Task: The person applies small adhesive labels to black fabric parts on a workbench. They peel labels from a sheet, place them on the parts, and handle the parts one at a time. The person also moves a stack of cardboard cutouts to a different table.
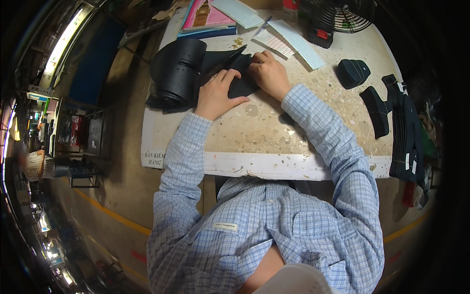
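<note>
Two hands flat, ungripped, pressing black leather piece (240, 78) on surface (264, 127): left hand (215, 95), right hand (269, 73). Leather roll (178, 68) at 9 o'clock, touching; could unroll onto piece. Paper slips (279, 44) at 12, easily swept off.

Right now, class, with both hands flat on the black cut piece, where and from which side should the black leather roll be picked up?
Probably take the black leather roll around its middle, from its open left side. It lies on the table left of the left hand; the black cut piece and right hand crowd its right side.
</note>
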